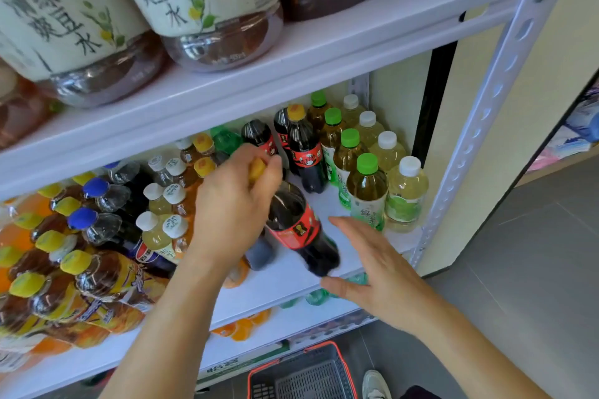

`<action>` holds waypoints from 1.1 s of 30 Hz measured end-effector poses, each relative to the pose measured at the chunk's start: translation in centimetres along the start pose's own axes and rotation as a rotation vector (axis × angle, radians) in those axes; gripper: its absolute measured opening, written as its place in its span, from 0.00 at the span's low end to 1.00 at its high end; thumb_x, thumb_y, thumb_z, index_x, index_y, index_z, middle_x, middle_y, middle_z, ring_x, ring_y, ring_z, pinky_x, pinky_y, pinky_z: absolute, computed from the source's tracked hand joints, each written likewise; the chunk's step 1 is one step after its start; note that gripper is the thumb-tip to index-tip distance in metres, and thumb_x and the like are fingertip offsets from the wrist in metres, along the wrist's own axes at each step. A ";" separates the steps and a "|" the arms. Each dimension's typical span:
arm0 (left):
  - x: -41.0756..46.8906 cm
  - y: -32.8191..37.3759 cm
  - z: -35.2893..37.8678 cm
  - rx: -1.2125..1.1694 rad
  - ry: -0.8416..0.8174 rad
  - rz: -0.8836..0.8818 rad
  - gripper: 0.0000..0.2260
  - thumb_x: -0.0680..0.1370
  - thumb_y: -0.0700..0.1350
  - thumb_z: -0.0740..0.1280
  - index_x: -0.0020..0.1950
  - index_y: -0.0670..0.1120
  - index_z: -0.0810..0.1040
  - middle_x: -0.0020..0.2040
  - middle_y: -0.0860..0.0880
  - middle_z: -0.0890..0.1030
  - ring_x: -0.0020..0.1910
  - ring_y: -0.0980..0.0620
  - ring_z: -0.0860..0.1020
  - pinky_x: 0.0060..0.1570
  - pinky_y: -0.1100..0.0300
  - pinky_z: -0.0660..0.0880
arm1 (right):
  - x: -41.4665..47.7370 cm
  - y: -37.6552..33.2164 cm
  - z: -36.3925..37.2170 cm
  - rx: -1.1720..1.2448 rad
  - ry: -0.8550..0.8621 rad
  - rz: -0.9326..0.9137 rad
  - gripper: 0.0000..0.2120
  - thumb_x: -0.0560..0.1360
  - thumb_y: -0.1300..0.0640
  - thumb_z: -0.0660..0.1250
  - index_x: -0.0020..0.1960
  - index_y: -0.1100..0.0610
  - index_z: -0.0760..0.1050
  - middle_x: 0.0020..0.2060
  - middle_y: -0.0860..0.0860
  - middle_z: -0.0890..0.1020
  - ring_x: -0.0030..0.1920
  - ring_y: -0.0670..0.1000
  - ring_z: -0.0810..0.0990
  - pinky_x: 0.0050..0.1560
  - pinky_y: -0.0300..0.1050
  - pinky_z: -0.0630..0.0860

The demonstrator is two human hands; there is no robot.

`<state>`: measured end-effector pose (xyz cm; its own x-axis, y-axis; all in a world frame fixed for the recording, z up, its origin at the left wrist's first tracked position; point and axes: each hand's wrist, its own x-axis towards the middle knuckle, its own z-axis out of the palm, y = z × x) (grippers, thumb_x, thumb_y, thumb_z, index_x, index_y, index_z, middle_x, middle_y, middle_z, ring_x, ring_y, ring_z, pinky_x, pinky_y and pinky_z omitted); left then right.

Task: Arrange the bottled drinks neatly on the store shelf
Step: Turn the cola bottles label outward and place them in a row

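My left hand (233, 204) grips the yellow cap and neck of a dark cola bottle (299, 230) with a red label, which stands tilted on the white middle shelf (285, 278). Just right of the bottle's base my right hand (372, 272) hovers open with its fingers spread, not touching the bottle. Behind it, more cola bottles (304, 155) stand in a row. Green-capped tea bottles (366, 194) and white-capped pale drinks (406, 194) line the shelf's right end.
Yellow-capped tea bottles (81, 272), blue-capped cola bottles (97, 227) and small white-capped bottles (162, 230) crowd the shelf's left part. Large labelled bottles (201, 3) stand on the upper shelf. A white shelf post (486, 113) rises at right. A red-rimmed basket (308, 372) sits on the floor.
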<state>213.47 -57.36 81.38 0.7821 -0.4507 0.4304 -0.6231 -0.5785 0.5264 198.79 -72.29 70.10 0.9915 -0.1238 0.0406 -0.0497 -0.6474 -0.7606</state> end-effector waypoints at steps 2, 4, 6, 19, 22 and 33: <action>-0.5 0.7 -1.2 -0.280 0.059 -0.165 0.12 0.77 0.56 0.64 0.42 0.49 0.77 0.30 0.49 0.75 0.30 0.56 0.72 0.31 0.57 0.69 | -0.4 -0.9 0.0 0.177 -0.107 0.048 0.31 0.68 0.33 0.70 0.67 0.33 0.60 0.59 0.34 0.76 0.59 0.37 0.74 0.60 0.43 0.74; -1.0 0.7 -2.2 -0.507 0.080 -0.306 0.14 0.77 0.54 0.65 0.40 0.45 0.77 0.31 0.45 0.71 0.30 0.53 0.70 0.31 0.59 0.66 | -1.1 -1.9 -0.2 0.348 -0.089 0.087 0.25 0.64 0.37 0.75 0.58 0.38 0.71 0.45 0.41 0.81 0.45 0.43 0.80 0.48 0.45 0.77; -1.5 0.4 -2.9 -0.672 0.052 -0.411 0.15 0.78 0.55 0.65 0.38 0.46 0.76 0.35 0.44 0.70 0.34 0.49 0.69 0.36 0.55 0.66 | -2.0 -2.9 -0.6 0.407 -0.074 0.086 0.22 0.63 0.39 0.76 0.53 0.43 0.74 0.39 0.44 0.81 0.38 0.46 0.80 0.40 0.42 0.75; -4.1 -2.8 -5.5 -1.081 -0.087 -0.538 0.18 0.79 0.59 0.65 0.50 0.45 0.83 0.30 0.49 0.62 0.24 0.56 0.59 0.23 0.65 0.58 | -4.7 -8.5 -1.1 1.015 -0.323 0.176 0.13 0.65 0.49 0.74 0.47 0.54 0.82 0.38 0.60 0.80 0.34 0.54 0.80 0.37 0.42 0.77; -4.5 -3.2 -5.6 -1.131 -0.131 -0.543 0.22 0.73 0.62 0.70 0.50 0.43 0.80 0.38 0.43 0.79 0.35 0.46 0.77 0.36 0.57 0.71 | -4.8 -9.1 -0.8 1.128 -0.360 0.180 0.15 0.66 0.50 0.76 0.48 0.57 0.81 0.38 0.64 0.80 0.33 0.57 0.82 0.35 0.43 0.78; -6.8 -2.2 -4.3 -1.531 -0.463 -0.403 0.35 0.64 0.50 0.81 0.67 0.40 0.73 0.64 0.32 0.76 0.65 0.30 0.73 0.64 0.34 0.71 | -4.5 -9.9 0.9 1.306 -0.411 0.177 0.36 0.68 0.44 0.75 0.58 0.73 0.70 0.40 0.65 0.81 0.34 0.58 0.82 0.33 0.46 0.77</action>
<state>209.45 -50.11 80.44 0.6482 -0.7615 0.0009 0.3962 0.3383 0.8535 194.96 -64.61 76.89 0.9591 0.2468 -0.1385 -0.2563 0.5500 -0.7949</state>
